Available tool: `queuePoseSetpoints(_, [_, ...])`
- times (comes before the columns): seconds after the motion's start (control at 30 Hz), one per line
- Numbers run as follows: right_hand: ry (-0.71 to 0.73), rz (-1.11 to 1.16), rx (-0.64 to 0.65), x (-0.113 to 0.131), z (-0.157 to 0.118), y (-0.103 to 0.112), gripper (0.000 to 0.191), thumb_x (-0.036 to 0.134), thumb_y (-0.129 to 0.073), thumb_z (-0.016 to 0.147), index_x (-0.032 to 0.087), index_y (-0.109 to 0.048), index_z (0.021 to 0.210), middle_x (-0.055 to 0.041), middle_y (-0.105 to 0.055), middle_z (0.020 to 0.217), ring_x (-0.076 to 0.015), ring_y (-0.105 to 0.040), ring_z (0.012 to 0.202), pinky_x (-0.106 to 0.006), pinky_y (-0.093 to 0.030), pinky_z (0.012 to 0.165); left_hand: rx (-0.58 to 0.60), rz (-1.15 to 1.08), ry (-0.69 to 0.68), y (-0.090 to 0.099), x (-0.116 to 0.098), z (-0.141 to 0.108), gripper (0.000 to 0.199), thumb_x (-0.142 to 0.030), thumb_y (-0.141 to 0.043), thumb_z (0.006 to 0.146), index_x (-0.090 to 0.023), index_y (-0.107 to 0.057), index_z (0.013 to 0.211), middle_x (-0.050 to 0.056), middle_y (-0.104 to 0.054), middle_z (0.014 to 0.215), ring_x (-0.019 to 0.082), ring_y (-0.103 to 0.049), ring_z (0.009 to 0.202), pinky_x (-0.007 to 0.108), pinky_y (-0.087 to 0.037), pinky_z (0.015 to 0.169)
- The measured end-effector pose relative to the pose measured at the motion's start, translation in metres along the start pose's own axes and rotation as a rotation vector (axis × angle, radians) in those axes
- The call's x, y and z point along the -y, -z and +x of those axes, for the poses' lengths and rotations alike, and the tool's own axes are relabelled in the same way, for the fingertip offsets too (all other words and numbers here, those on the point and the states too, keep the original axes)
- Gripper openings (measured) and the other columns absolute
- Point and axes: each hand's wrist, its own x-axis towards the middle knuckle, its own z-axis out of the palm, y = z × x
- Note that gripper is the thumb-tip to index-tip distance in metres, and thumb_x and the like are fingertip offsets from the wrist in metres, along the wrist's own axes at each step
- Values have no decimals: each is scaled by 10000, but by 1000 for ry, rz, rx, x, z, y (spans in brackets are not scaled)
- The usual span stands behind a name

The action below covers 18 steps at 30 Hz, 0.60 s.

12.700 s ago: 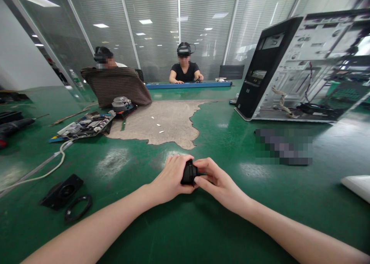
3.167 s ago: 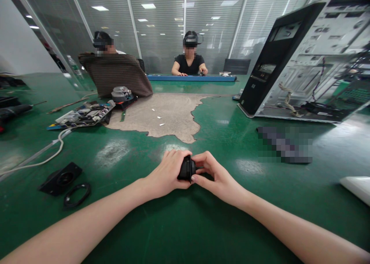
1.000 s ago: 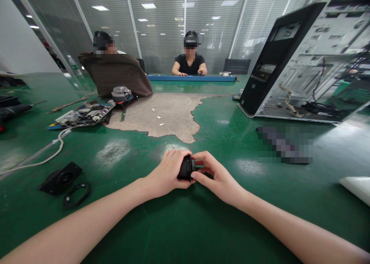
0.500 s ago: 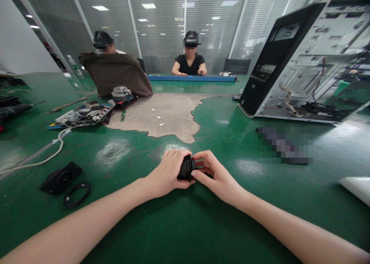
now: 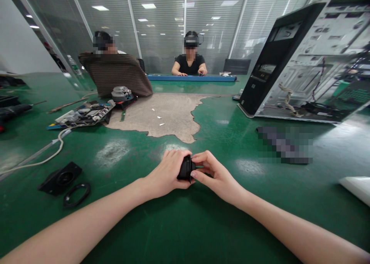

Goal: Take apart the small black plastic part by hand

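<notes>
Just above the green tabletop, in the middle of the head view, I have a small black flanged part (image 5: 185, 169); its exact kind does not show. My left hand (image 5: 167, 170) is wrapped around its body from the left, palm down, and hides much of it. From the right, my right hand (image 5: 215, 175) pinches the narrower end by the flange with thumb and fingertips. To the left of my forearm lie a black square plate with a round opening (image 5: 64, 177) and a loose black ring (image 5: 76, 195).
A circuit board (image 5: 85, 115) with a cable lies at left, near a brown cloth-covered object (image 5: 115, 71). An opened computer case (image 5: 289, 71) stands at right, behind a blurred dark object (image 5: 283, 146). Bare patches mark the green table (image 5: 185, 233). Two people sit across.
Almost nothing differs. The fingers of my right hand have shifted very slightly at the end of the black part; my left hand stays in place.
</notes>
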Motion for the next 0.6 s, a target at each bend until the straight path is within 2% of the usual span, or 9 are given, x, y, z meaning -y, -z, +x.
queuePoseSetpoints(0.23, [-45,-79,2,1,0,0,271,185,-552,788,223,-444,1034,-40,-523,1021,-167,-553,966,-358,-501,829,7,-18,26,-1,0,0,558,-277,-633,669,-206,-336,1137,65,-501,1033,236,-476,919,364,-345,788])
queuePoseSetpoints(0.37, [21,-71,39,0,-2,2,271,169,-563,778,237,-454,1017,-26,-502,1013,-164,-535,986,-342,-504,832,21,-20,27,0,0,0,561,-250,-627,658,-206,-329,1132,65,-499,1036,235,-475,911,366,-346,786])
queuePoseSetpoints(0.6, [52,-63,-3,-1,-1,2,196,192,-576,771,232,-486,941,-21,-483,1004,-153,-526,964,-321,-504,828,16,4,13,1,0,0,559,-257,-628,667,-198,-314,1126,68,-488,1042,230,-465,913,360,-341,790])
